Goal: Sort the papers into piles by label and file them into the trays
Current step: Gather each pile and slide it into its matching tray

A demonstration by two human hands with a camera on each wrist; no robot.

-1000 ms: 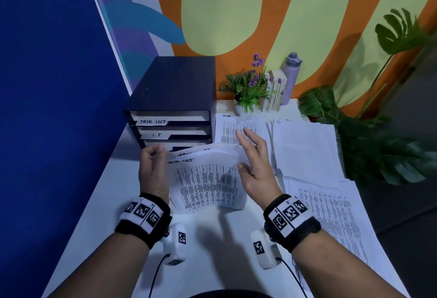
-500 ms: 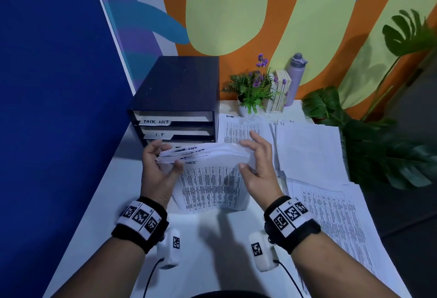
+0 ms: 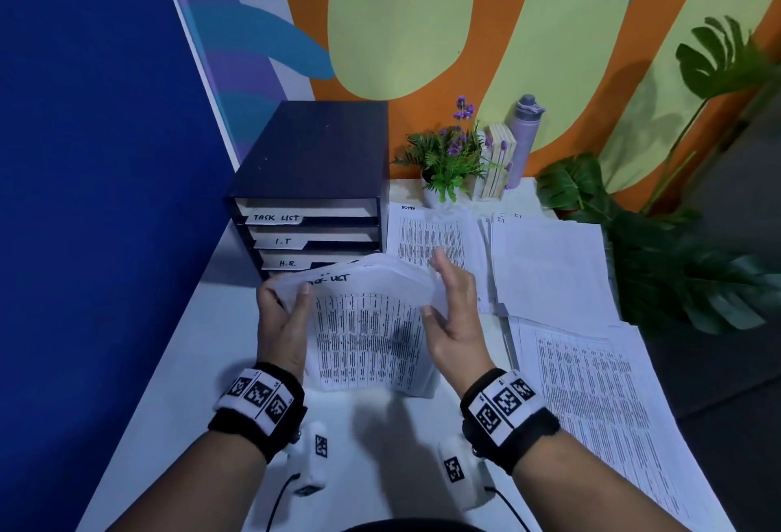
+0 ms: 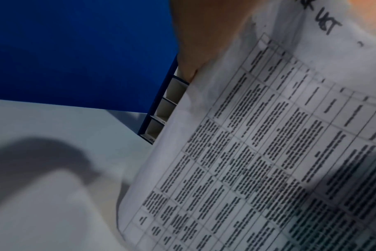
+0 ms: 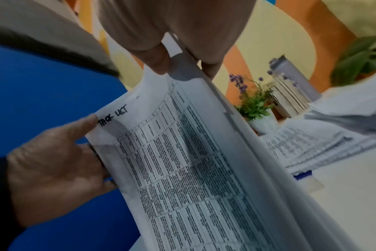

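The left hand (image 3: 282,320) pinches the near-left corner of a stack of papers (image 3: 372,333) headed "TASK LIST", thumb on top beside the heading, while the right hand (image 3: 454,316) clasps the stack's right edge, thumb in front and fingers behind. Held between the two, the sheets bow upward above the white table (image 3: 177,354), their long axis running away from the person toward the dark tray cabinet (image 3: 312,176). The cabinet stands just beyond the stack and slightly left, so the left hand is the nearer one. Its top tray (image 3: 304,210), tagged "TASK LIST", sits higher than the raised far edge of the stack, above the "I.T" and "H.R." trays. Filing likely means lifting and pushing forward. Other sorted piles (image 3: 549,273) lie on the table to the right.
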